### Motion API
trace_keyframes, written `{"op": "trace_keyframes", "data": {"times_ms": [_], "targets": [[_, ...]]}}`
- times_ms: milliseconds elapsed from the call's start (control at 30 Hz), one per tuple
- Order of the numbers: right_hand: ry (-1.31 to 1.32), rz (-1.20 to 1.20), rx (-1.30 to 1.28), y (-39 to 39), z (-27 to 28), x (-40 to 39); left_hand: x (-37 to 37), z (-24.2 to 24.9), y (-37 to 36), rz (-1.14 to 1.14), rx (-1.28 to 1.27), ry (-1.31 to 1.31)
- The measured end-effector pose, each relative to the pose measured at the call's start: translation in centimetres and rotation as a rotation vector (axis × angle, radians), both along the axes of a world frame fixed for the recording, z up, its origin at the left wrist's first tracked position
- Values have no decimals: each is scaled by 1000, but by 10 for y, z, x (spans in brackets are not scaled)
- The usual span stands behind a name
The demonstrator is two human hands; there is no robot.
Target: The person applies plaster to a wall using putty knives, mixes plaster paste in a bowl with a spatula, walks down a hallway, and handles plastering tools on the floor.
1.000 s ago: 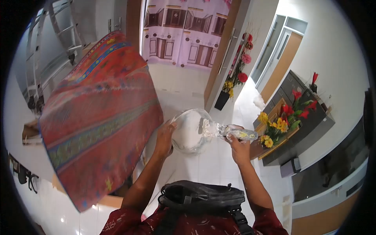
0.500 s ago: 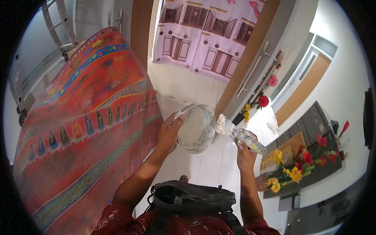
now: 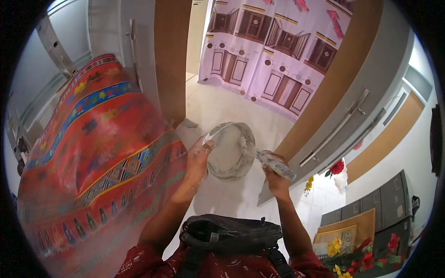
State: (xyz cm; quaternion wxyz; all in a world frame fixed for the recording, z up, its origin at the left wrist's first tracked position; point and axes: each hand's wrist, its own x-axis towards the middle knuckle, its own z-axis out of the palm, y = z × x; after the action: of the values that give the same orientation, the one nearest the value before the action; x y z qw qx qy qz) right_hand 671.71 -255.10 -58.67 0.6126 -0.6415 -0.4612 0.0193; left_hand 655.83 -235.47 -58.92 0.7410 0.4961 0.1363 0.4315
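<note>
My left hand (image 3: 198, 155) grips the rim of a round bowl (image 3: 227, 160) smeared with whitish paste, held in front of me at waist height. In my right hand (image 3: 276, 173) is a putty knife (image 3: 278, 167), its handle wrapped by my fingers. The blade end reaches the bowl's right rim and seems to dip just inside it; paste and blur hide the tip. Below both hands, a black waist bag (image 3: 232, 234) hangs at my front with its top partly unzipped.
A red patterned cloth (image 3: 106, 139) covers something bulky on the left. Ahead is a doorway with a pink printed curtain (image 3: 273, 51). A grey door with a long handle (image 3: 336, 125) stands at right. Flowers (image 3: 357, 255) and grey drawers (image 3: 371, 206) are lower right.
My right hand has brought the putty knife left, from beside the bowl to its rim. The doorway and curtain look nearer, and the covered bulk has shifted down in view.
</note>
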Motion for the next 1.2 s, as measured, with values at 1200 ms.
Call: {"op": "trace_keyframes", "data": {"times_ms": [1200], "targets": [[1136, 348, 691, 571, -42, 734, 703, -13, 530, 339, 236, -2]]}}
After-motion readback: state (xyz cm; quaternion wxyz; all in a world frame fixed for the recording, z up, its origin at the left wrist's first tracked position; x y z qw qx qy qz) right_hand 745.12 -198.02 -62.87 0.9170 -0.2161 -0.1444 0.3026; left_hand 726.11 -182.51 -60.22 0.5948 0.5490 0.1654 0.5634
